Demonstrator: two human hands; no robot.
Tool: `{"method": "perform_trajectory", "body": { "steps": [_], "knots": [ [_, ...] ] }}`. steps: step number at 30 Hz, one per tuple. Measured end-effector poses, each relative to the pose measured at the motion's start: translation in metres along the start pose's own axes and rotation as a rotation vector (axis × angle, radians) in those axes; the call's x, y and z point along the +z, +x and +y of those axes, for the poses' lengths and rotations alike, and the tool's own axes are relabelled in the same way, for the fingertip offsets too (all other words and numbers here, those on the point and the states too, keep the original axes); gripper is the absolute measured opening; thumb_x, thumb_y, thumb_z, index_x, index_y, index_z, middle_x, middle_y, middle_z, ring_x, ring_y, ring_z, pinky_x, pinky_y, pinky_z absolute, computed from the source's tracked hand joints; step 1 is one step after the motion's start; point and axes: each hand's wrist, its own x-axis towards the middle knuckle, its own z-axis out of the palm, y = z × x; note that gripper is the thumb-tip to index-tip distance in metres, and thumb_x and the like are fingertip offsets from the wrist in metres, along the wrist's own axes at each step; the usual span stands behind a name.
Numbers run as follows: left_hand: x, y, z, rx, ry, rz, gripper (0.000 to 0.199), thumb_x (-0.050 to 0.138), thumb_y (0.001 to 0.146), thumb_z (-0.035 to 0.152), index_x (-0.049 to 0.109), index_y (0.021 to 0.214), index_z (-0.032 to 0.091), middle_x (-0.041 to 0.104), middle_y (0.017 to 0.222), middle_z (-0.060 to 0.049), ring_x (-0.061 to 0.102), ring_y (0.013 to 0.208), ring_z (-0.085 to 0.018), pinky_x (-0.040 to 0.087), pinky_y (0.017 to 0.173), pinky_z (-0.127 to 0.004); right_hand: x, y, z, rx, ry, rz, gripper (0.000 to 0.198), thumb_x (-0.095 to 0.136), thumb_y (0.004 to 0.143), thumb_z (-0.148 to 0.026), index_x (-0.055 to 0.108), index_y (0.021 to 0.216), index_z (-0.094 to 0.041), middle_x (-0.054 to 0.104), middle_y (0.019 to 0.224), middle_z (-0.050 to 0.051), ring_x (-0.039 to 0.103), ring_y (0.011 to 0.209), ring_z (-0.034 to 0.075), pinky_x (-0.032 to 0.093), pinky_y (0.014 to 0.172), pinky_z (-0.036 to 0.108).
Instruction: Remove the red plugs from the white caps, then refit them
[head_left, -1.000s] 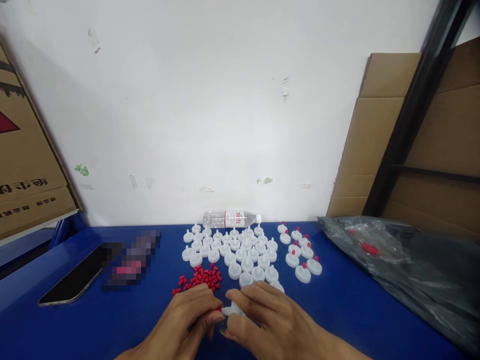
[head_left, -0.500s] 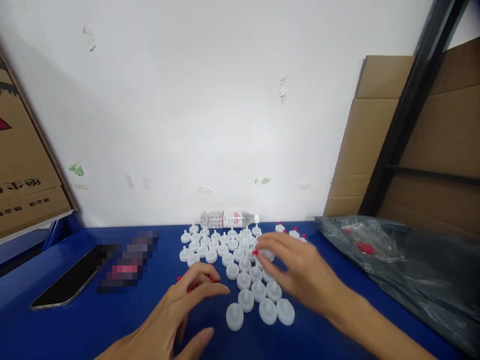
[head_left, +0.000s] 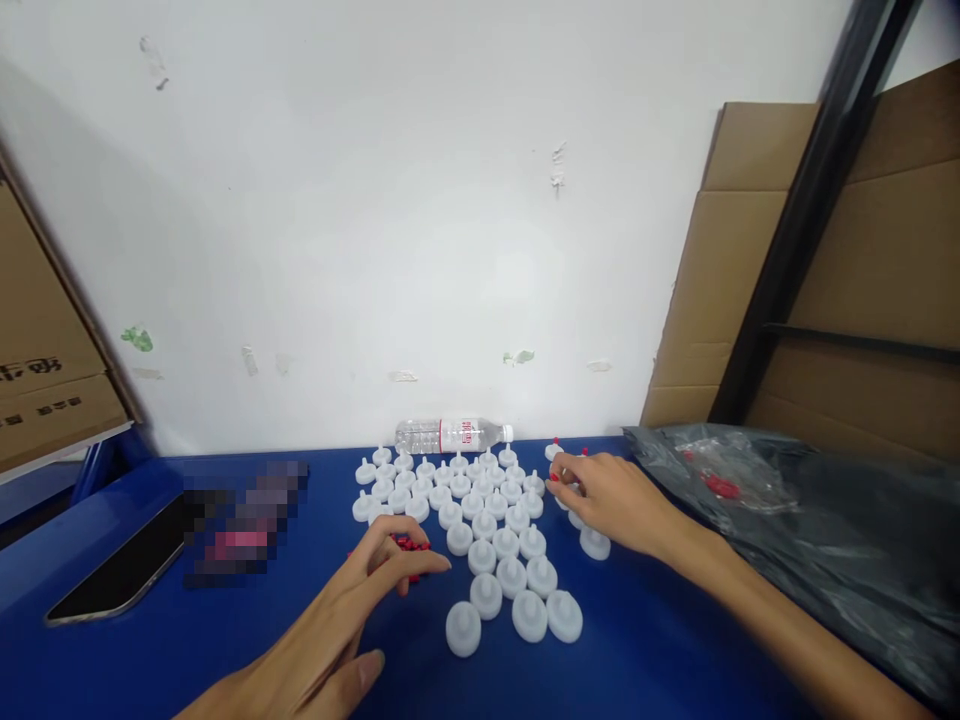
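Note:
Many white round nozzle caps (head_left: 511,577) stand with spouts up on the blue table (head_left: 645,640). My left hand (head_left: 337,610) hovers by a pile of small red tips (head_left: 411,546), fingers curved, thumb well apart, nothing visibly gripped. To the right, my right hand (head_left: 611,500) pinches at a red tip (head_left: 554,478) on a white cap, beside a smaller group of caps. Its fingers hide most of that cap. At the back of this group, one cap (head_left: 553,450) carries a red tip; another white cap (head_left: 595,542) sits below my palm.
A clear water bottle (head_left: 454,435) lies against the wall behind the caps. At left are a phone (head_left: 120,565) and a blurred-out item (head_left: 247,525). A grey plastic bag (head_left: 847,530) with a clear bag of red tips (head_left: 724,487) covers the right side; cardboard (head_left: 690,290) leans behind.
My right hand has moved right from the main cluster to the red-tipped caps, a red tip at its fingers. My left hand stays by the red pile, its thumb slightly lower.

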Motion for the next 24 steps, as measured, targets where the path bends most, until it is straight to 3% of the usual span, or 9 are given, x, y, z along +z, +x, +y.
{"method": "perform_trajectory", "body": {
  "steps": [6, 11, 20, 24],
  "knots": [
    [-0.004, 0.003, -0.003, 0.052, -0.029, -0.062, 0.056, 0.033, 0.101, 0.049, 0.034, 0.154, 0.032, 0.041, 0.147, -0.012, 0.061, 0.088, -0.02, 0.058, 0.066, -0.029, -0.01, 0.001, 0.008, 0.088, -0.077, -0.009, 0.027, 0.046, 0.099, -0.039, 0.068, 0.096, -0.024, 0.075, 0.082, 0.006, 0.071, 0.078, 0.027, 0.031, 0.059, 0.029],
    [-0.002, -0.003, -0.002, -0.017, -0.067, -0.043, 0.051, 0.034, 0.102, 0.047, 0.034, 0.152, 0.035, 0.031, 0.155, -0.011, 0.064, 0.076, -0.013, 0.056, 0.061, -0.027, -0.009, 0.001, 0.007, 0.049, -0.018, -0.024, 0.025, 0.046, 0.099, -0.038, 0.066, 0.092, -0.024, 0.073, 0.073, 0.003, 0.069, 0.072, 0.024, 0.03, 0.057, 0.028],
    [-0.001, -0.004, -0.001, -0.041, -0.036, -0.009, 0.048, 0.034, 0.103, 0.051, 0.041, 0.148, 0.034, 0.034, 0.155, -0.011, 0.064, 0.071, -0.012, 0.058, 0.063, -0.027, -0.005, 0.001, 0.013, 0.055, -0.045, -0.021, 0.025, 0.045, 0.1, -0.039, 0.066, 0.096, -0.025, 0.073, 0.077, 0.004, 0.069, 0.074, 0.025, 0.029, 0.058, 0.029],
    [-0.003, -0.003, -0.003, -0.043, 0.013, -0.052, 0.047, 0.036, 0.103, 0.05, 0.041, 0.148, 0.036, 0.036, 0.154, -0.009, 0.066, 0.077, -0.013, 0.061, 0.075, -0.029, -0.006, 0.001, 0.011, 0.021, 0.002, -0.036, 0.022, 0.048, 0.099, -0.036, 0.065, 0.093, -0.024, 0.073, 0.077, 0.002, 0.067, 0.07, 0.022, 0.03, 0.057, 0.028]
  ]
}}
